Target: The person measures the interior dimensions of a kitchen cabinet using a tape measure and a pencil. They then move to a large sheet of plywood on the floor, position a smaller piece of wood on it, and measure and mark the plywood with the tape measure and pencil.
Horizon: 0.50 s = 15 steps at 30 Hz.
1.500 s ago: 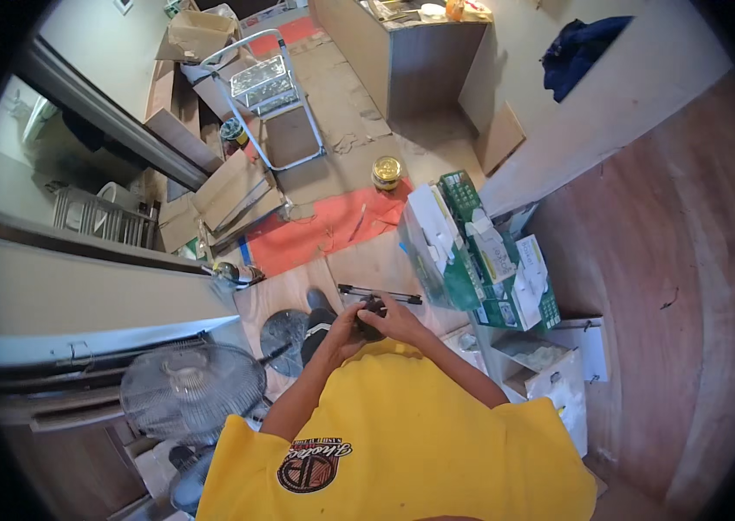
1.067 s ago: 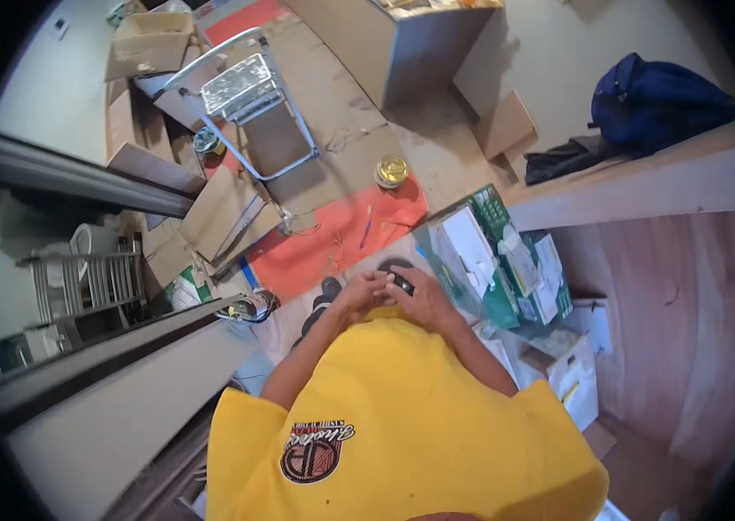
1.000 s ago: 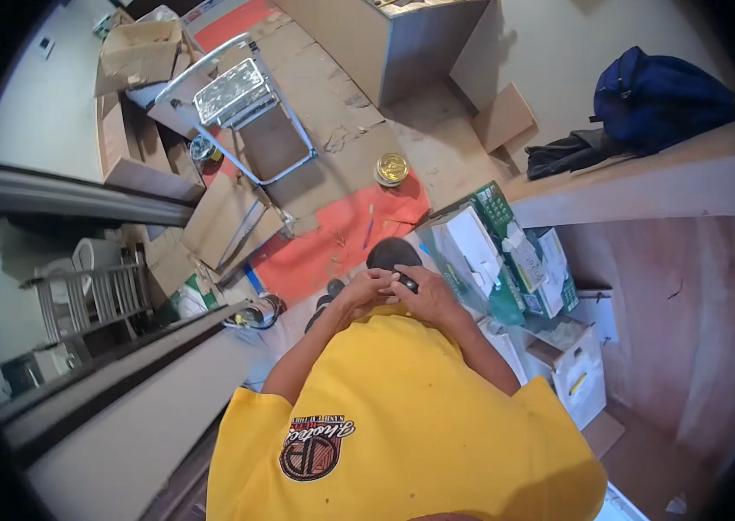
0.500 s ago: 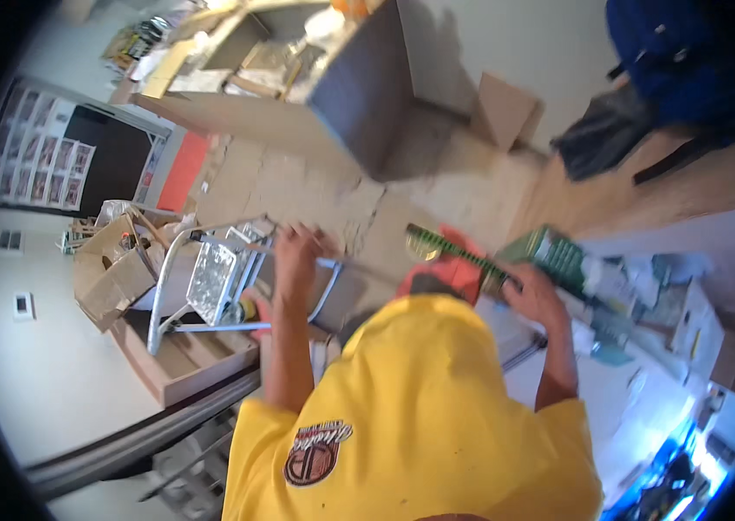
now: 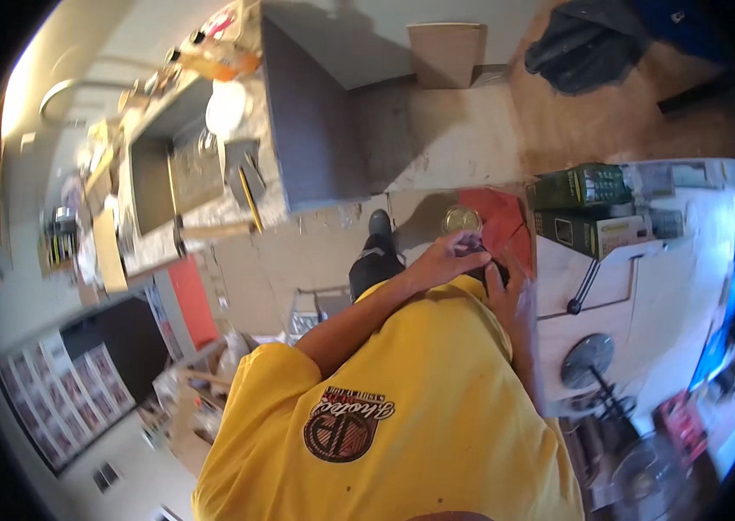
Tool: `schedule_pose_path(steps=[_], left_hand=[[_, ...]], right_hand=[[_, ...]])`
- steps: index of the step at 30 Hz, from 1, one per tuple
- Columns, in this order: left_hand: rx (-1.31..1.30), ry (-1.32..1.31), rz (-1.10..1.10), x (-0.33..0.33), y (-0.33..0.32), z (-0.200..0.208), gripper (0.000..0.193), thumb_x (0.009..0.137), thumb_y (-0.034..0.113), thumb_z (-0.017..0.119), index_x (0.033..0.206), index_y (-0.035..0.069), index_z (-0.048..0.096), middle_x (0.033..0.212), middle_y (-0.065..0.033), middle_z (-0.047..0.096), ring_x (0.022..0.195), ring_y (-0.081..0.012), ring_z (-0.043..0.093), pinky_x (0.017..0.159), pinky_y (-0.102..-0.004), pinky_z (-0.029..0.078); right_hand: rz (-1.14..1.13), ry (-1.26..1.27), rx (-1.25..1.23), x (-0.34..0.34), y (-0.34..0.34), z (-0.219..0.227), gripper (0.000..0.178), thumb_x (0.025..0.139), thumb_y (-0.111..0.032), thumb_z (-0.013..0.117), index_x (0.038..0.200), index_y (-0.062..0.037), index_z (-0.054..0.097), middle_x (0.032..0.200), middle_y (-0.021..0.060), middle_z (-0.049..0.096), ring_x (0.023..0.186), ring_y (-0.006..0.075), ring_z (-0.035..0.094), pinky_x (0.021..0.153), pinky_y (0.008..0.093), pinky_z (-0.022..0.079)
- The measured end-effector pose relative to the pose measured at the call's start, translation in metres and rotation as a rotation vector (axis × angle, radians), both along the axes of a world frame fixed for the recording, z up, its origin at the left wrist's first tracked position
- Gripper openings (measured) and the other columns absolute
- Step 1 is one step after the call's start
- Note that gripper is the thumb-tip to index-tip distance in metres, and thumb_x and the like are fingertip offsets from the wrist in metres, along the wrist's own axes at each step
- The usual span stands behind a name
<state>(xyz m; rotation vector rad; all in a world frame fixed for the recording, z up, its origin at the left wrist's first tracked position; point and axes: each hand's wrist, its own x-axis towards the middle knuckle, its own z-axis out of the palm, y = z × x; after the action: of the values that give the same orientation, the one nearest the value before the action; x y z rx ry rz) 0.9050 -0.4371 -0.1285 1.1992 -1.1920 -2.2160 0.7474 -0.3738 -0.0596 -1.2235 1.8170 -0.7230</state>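
My left hand [image 5: 452, 259] and my right hand [image 5: 511, 286] are close together in front of my yellow shirt [image 5: 385, 382]. The left fingers are pinched, and the right thumb points up beside them with the fingers curled. A small dark thing shows between the hands, too little of it visible to name. Just beyond my left hand is a round gold-coloured thing [image 5: 461, 219]. A red sheet or cloth [image 5: 499, 217] lies beyond my right hand. Two dark green printed boxes, an upper box [image 5: 580, 186] and a lower box [image 5: 591, 233], stand right of it.
At left, a counter with a sink [image 5: 149, 184] carries a hammer [image 5: 211, 232], a yellow pencil [image 5: 250, 193] and bottles [image 5: 211, 65]. A dark-handled tool [image 5: 586, 285] lies on the white surface at right, near a grey disc [image 5: 589, 360]. A cardboard box [image 5: 190, 430] sits lower left.
My view has turned. My hands, wide apart before, have come together. The long green-and-black strip that stuck out of my right hand no longer shows. The stepladder is mostly hidden behind my arm.
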Motion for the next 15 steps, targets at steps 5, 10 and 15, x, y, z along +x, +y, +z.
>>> schedule_pose_path(steps=[5, 10, 15], left_hand=[[-0.07, -0.139, -0.188, 0.069, -0.03, -0.006, 0.033, 0.093, 0.029, 0.066, 0.112, 0.002, 0.063, 0.091, -0.0016, 0.066, 0.086, -0.0111, 0.06, 0.076, -0.0272, 0.05], [-0.001, -0.218, -0.166, 0.116, -0.044, -0.008, 0.022, 0.087, 0.017, 0.073, 0.099, 0.001, 0.063, 0.084, -0.0029, 0.064, 0.082, -0.0098, 0.059, 0.073, -0.0245, 0.049], [0.239, -0.202, -0.172, 0.124, -0.065, -0.01, 0.053, 0.08, 0.011, 0.079, 0.121, 0.002, 0.047, 0.095, -0.0066, 0.06, 0.086, -0.0146, 0.059, 0.073, -0.0283, 0.051]], right_hand=[[-0.063, 0.049, 0.015, 0.077, -0.01, -0.006, 0.055, 0.084, -0.034, 0.069, 0.123, 0.0028, 0.056, 0.099, 0.0261, 0.067, 0.091, 0.0397, 0.067, 0.078, 0.0432, 0.054], [0.049, 0.098, -0.074, 0.117, -0.023, -0.014, 0.066, 0.077, -0.042, 0.076, 0.124, -0.0009, 0.057, 0.102, 0.0237, 0.068, 0.091, 0.039, 0.067, 0.077, 0.0442, 0.054], [0.069, -0.062, -0.011, 0.119, -0.036, -0.031, 0.063, 0.077, -0.04, 0.076, 0.123, -0.0008, 0.058, 0.105, 0.0217, 0.068, 0.095, 0.0376, 0.067, 0.08, 0.0434, 0.054]])
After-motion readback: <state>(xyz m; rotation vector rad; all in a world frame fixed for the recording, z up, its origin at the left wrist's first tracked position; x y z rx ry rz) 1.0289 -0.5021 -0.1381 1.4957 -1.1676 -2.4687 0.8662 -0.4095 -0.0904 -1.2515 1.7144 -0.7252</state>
